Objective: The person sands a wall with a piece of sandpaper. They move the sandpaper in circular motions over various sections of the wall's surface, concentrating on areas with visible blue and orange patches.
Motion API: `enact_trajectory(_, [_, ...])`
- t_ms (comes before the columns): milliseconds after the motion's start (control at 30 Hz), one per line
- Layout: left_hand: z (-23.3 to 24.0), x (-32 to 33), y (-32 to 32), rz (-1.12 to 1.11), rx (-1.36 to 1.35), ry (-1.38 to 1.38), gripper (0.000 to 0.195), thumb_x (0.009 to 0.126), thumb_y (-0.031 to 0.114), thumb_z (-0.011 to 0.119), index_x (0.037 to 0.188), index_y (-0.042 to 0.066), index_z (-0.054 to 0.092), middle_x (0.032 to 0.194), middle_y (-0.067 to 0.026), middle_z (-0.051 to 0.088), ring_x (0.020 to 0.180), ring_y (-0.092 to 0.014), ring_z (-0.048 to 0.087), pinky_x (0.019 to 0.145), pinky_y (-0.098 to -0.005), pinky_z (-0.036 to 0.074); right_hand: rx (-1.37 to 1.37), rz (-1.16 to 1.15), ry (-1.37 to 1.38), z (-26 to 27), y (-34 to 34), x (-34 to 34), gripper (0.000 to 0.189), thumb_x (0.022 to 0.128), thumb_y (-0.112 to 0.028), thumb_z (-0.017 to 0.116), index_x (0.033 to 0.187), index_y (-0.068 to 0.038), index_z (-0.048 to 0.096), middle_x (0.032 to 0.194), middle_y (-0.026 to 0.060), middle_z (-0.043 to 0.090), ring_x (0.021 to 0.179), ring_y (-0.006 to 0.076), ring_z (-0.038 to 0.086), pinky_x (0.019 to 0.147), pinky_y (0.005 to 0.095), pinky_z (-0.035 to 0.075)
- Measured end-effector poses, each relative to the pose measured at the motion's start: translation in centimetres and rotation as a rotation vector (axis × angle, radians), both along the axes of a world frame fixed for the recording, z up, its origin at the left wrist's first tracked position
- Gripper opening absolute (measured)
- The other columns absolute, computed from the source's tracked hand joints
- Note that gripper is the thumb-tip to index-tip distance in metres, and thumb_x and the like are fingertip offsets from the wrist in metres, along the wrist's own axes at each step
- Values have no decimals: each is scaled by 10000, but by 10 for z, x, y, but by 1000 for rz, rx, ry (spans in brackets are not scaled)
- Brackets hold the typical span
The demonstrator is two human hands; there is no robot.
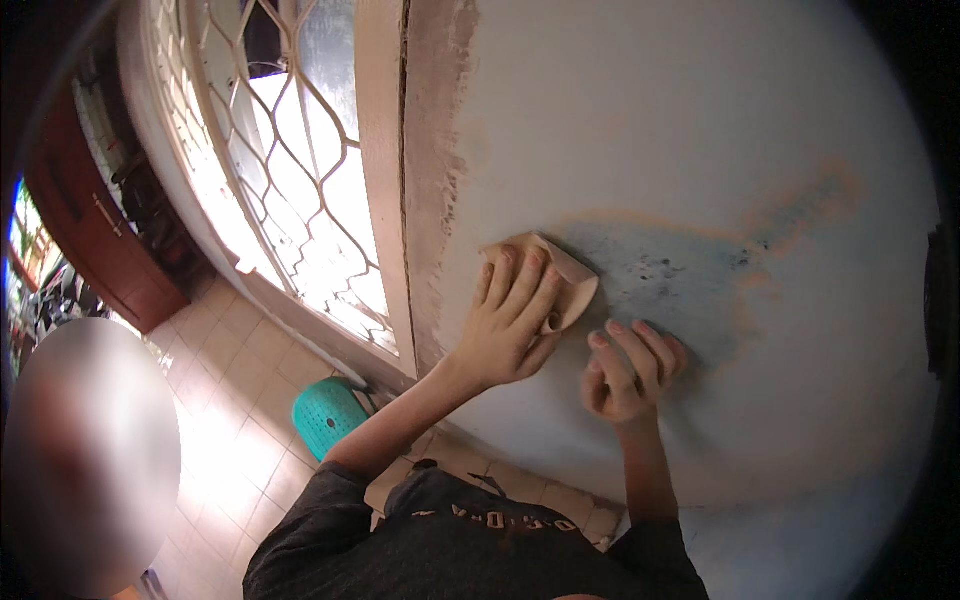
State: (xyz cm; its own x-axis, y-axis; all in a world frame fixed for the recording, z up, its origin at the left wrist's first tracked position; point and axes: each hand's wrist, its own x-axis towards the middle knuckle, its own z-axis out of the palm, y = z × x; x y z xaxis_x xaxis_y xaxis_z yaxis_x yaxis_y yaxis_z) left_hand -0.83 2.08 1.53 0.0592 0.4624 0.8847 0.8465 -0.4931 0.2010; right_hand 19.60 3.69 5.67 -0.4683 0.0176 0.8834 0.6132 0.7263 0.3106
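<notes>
My left hand point(517, 319) lies flat on a sheet of sandpaper point(576, 285), pressing it to the painted wall point(637, 127). The sheet's right side bends away from the wall, and one lower corner is curled. Under and right of the sheet spreads a worn blue-grey patch point(675, 281) with dark specks and an orange-tan rim. My right hand point(637, 371) is just below this patch, its fingers half curled and a little apart, with no object visible in it. Whether its fingertips touch the wall is hard to tell.
Left of the wall patch stands a window frame point(386, 187) with a metal grille point(319, 172). A green plastic stool point(330, 416) is on the tiled floor point(247, 390) by my left forearm. Farther left are a reddish-brown door point(105, 225) and a blurred area point(90, 457).
</notes>
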Motion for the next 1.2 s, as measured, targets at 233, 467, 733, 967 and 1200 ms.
enact_trajectory(233, [3,-36,2,-634,24,-25,649,794,262,593,1387,6,523,1523,-215,390,1402,-471,320,1120,-560,239,-28,-148,-53,-15,-6,-53,297,934,-260,592,1223,-301,646,1355,-27,567,1206,172,549,1144,474,268])
enact_trajectory(467, [13,-8,19,-1121,97,-71,463,804,257,556,1177,11,678,1404,-239,511,1354,-460,413,1097,-549,320,-71,-389,357,-44,-35,-49,425,854,-293,686,1267,-208,629,1354,83,546,1109,225,559,1004,438,406])
enact_trajectory(733, [15,6,13,-1001,180,-55,344,961,263,456,1059,36,694,1372,-271,506,1313,-477,436,1105,-579,312,-118,-768,584,-71,-50,-19,587,771,-250,745,1334,-158,606,1413,115,514,1124,266,550,988,449,411])
enact_trajectory(967, [-5,-17,13,-410,255,-40,429,944,260,501,1302,45,601,1573,-293,199,1488,-467,59,1152,-648,53,-77,-879,672,-55,-48,-4,704,702,-256,786,1368,-157,581,1429,114,506,1148,312,541,973,442,407])
enact_trajectory(1200, [-18,-27,10,-232,143,58,512,947,278,529,1402,41,523,1605,-285,97,1490,-466,-75,1148,-638,-30,-183,-898,713,-38,-50,-19,663,744,-79,696,1388,-53,542,1428,186,505,1093,322,565,941,404,416])
